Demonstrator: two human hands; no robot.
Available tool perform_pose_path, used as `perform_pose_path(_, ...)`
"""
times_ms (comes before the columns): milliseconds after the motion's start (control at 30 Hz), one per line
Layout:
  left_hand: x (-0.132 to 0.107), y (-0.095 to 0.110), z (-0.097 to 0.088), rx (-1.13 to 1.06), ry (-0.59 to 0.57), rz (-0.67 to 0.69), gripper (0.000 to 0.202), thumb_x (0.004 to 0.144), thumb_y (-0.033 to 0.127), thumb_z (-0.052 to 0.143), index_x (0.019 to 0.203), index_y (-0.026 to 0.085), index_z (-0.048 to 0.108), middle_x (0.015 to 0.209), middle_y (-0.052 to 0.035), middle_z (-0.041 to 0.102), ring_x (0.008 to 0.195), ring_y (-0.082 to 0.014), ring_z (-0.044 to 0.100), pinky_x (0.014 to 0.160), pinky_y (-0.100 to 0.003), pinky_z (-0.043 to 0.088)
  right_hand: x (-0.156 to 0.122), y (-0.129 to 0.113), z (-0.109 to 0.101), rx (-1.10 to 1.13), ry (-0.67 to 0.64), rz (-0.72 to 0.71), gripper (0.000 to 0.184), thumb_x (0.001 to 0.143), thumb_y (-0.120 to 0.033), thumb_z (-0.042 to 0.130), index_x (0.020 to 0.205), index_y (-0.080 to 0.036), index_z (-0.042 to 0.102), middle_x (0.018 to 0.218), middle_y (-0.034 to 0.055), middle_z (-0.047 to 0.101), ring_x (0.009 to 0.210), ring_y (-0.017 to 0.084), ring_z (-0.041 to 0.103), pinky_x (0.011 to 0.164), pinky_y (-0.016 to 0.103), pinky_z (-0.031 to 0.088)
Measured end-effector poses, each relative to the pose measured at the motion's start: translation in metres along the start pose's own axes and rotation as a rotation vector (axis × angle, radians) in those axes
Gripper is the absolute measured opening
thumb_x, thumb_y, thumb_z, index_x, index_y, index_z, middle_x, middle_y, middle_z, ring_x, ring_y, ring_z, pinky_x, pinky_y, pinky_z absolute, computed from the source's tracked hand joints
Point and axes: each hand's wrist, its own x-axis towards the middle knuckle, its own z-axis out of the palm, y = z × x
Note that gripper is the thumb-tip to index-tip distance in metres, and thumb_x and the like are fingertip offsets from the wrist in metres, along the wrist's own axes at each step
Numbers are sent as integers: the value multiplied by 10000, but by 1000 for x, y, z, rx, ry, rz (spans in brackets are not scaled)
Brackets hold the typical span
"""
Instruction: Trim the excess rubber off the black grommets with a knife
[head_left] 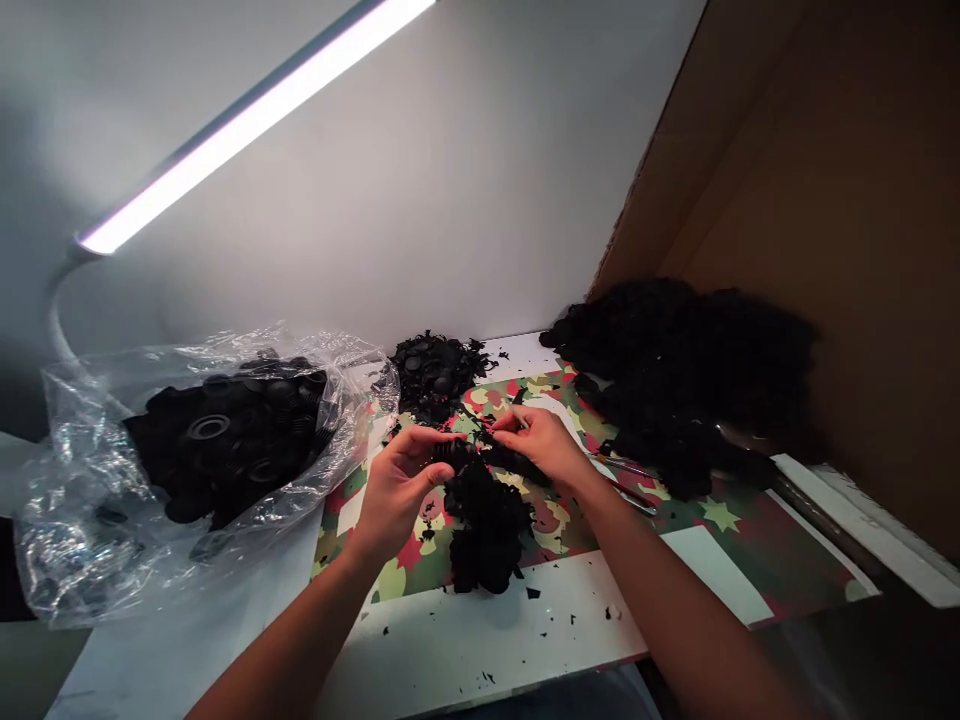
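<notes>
Viewing from the head camera, the left hand (390,495) grasps a black ribbed part (450,454) between thumb and fingers, over the patterned mat (795,565); the right hand (547,442) is just beside it, fingers bent inward, though whether it grips anything cannot be told; a black heap (487,530) lies on the mat below the hands; a clear plastic bag (79,520) of black rings stands to the left; a smaller pile (439,368) lies beyond; a larger mound (690,365) lies right; dark scraps dot the white surface (427,650).
</notes>
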Motion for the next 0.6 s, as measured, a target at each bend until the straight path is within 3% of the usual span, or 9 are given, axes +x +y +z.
perform_pose_path(100, 5, -2, -1, -154, -12, -98, 345, 708, 347, 859, 977, 179, 723, 1007, -89, 750, 876, -200, 700, 761, -293, 590, -4, -7, 2, 11, 35, -65, 173, 823, -361, 679, 767, -212, 747, 843, 34, 716, 766, 190, 634, 715, 302, 470)
perform_pose_path(200, 6, -3, 1, -284, 29, -186, 344, 710, 346, 857, 988, 188, 729, 1004, -61, 723, 935, -192, 687, 834, -315, 596, -12, -24, 4, 185, 229, -107, 468, 1003, -453, 409, 762, -212, 729, 987, 68, 707, 861, 193, 637, 802, 330, 485)
perform_pose_path(300, 6, -6, 2, -343, 94, -222, 302, 709, 316, 856, 953, 187, 733, 980, -40, 710, 940, -176, 683, 859, -315, 591, -24, -42, 9, 375, 328, -70, 578, 1040, -510, 275, 827, -215, 724, 978, 74, 705, 877, 198, 645, 732, 312, 511)
perform_pose_path(367, 7, -8, 2, -325, 144, -204, 315, 685, 319, 868, 934, 182, 731, 957, -38, 713, 888, -167, 683, 800, -291, 592, -32, -50, 16, 433, 308, -35, 543, 1029, -544, 305, 900, -217, 719, 811, 58, 686, 755, 189, 648, 633, 298, 510)
perform_pose_path(433, 7, -10, 2, -275, 182, -173, 338, 657, 317, 883, 925, 180, 732, 921, -32, 718, 814, -149, 674, 715, -252, 576, -39, -55, 24, 476, 272, -47, 383, 994, -530, 446, 1005, -228, 680, 744, 23, 670, 672, 175, 656, 605, 292, 522)
perform_pose_path(500, 8, -11, 2, -229, 194, -146, 338, 645, 299, 890, 921, 183, 733, 900, -25, 727, 769, -135, 665, 686, -235, 556, -44, -57, 31, 514, 255, -87, 245, 942, -465, 588, 1032, -240, 624, 787, 10, 692, 706, 178, 697, 652, 298, 552)
perform_pose_path(600, 8, -12, 2, -181, 182, -106, 321, 647, 263, 889, 920, 185, 739, 933, -37, 752, 832, -153, 684, 762, -254, 547, -47, -57, 37, 507, 209, -144, 169, 910, -395, 657, 905, -234, 607, 935, 48, 735, 798, 194, 722, 712, 317, 574)
